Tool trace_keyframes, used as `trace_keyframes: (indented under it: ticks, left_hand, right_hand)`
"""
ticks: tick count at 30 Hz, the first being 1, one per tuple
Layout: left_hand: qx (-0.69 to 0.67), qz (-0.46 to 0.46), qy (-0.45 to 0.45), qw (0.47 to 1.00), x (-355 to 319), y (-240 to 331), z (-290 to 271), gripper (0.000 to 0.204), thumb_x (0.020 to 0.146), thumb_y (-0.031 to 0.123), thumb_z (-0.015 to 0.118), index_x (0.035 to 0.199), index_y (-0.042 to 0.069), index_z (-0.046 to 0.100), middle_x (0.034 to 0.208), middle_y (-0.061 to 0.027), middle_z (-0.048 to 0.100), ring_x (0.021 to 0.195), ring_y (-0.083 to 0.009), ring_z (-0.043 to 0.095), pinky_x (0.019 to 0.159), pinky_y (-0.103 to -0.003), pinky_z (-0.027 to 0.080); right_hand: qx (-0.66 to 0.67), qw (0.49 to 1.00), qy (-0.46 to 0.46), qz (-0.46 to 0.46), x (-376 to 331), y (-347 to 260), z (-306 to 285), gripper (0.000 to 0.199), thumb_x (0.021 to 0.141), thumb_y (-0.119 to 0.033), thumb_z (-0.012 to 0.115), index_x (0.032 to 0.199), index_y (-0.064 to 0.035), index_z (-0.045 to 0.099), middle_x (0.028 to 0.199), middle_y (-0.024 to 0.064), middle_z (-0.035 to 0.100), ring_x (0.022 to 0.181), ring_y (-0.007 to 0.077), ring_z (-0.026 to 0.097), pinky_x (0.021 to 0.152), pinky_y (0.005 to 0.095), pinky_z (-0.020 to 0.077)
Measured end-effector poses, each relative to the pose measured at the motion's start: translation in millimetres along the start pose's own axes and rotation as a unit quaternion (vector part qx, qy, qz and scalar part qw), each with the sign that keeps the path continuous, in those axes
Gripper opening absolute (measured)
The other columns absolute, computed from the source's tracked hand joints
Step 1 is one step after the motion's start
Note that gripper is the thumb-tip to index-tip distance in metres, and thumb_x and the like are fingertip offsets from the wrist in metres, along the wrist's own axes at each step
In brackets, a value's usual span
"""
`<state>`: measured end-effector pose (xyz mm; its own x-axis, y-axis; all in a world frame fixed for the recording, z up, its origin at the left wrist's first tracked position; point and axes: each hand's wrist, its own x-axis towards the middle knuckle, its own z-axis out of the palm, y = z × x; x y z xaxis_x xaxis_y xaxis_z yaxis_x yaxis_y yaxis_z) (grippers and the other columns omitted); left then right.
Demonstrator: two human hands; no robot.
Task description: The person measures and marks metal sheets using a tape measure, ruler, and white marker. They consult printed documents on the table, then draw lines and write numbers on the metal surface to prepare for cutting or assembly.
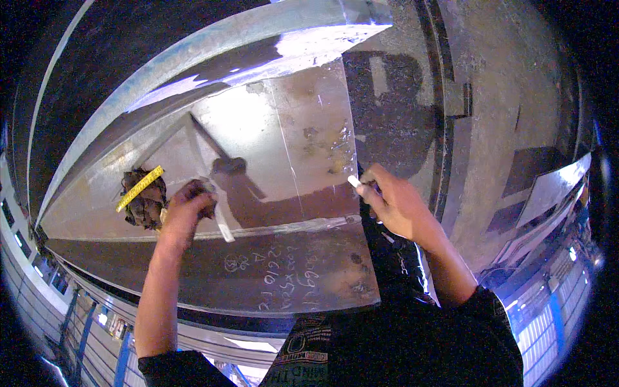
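My left hand (189, 205) is closed, slightly blurred, above a broad brown steel plate (309, 155). From it sticks out a pale flat metal strip (223, 222); the shadow on the plate shows a hand gripping an L-shaped tool, so it looks like a steel square. My right hand (394, 203) pinches a short white stick of chalk (353, 181) by the plate's right edge. Left of my left hand lies a dark crumpled cloth or glove (145, 205), with a yellow measuring strip (140, 188) across it.
A raised steel flange (213, 55) curves along the plate's far side. The near steel strip (335, 271) carries chalk handwriting. Beyond the right edge is a grey stained floor (496, 148), with a sheet-like panel (554, 187) at far right. Blue posts (122, 355) stand at lower left.
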<state>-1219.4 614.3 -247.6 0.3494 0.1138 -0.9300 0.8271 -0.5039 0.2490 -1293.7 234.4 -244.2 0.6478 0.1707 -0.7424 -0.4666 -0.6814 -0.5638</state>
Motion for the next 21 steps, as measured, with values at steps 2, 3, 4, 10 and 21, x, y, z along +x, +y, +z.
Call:
trace_keyframes:
  ticks: [2,3,4,10,21]
  left_hand:
    - [0.017,0.065,-0.048,0.997,-11.7,8.8,20.8,0.029,0.081,0.022,0.068,0.101,0.001,0.065,0.086,-0.0065,0.066,0.08,-0.0161,0.06,0.075,-0.032,0.048]
    - [0.069,0.053,-0.093,0.992,-11.7,13.3,27.0,0.032,0.08,0.023,0.071,0.101,0.0,0.064,0.09,-0.0064,0.067,0.083,-0.0165,0.06,0.08,-0.032,0.047]
    - [0.112,0.088,-0.109,0.984,-11.7,19.2,40.8,0.032,0.081,0.022,0.072,0.101,-0.002,0.064,0.089,-0.0072,0.067,0.082,-0.0156,0.062,0.076,-0.031,0.05]
    - [0.147,0.233,-0.098,0.956,-11.6,32.9,127.6,0.028,0.083,0.025,0.071,0.095,0.001,0.066,0.082,-0.0139,0.069,0.072,-0.0239,0.067,0.07,-0.036,0.054]
    - [0.347,0.558,0.309,0.688,71.8,97.4,107.4,0.036,0.083,0.024,0.07,0.118,0.019,0.066,0.108,-0.0087,0.06,0.104,-0.0282,0.052,0.089,-0.043,0.041]
  right_hand:
    - [0.101,0.992,0.036,-0.064,11.7,-2.8,12.7,0.032,0.094,-0.027,0.055,0.111,-0.0005,0.053,0.093,0.0253,0.064,0.09,0.0465,0.061,0.076,0.0501,0.0498]
    - [0.099,0.993,0.03,-0.056,13.2,-13.9,14.3,0.035,0.093,-0.03,0.057,0.114,-0.0014,0.054,0.096,0.0248,0.065,0.092,0.0453,0.062,0.078,0.0482,0.05]
    - [0.13,0.99,-0.007,-0.053,15.5,-20.2,19.1,0.037,0.092,-0.033,0.06,0.112,-0.002,0.057,0.097,0.024,0.065,0.093,0.0434,0.063,0.079,0.0474,0.0501]
    - [0.227,0.971,-0.051,-0.055,11.2,-14.1,60.7,0.033,0.083,-0.026,0.075,0.108,-0.005,0.066,0.088,0.0106,0.069,0.079,0.0134,0.062,0.075,0.032,0.05]
    - [0.24,0.966,-0.009,0.096,21.1,11.4,74.2,0.036,0.082,-0.033,0.074,0.106,-0.0061,0.07,0.089,0.017,0.07,0.08,0.0255,0.069,0.075,0.0382,0.0523]
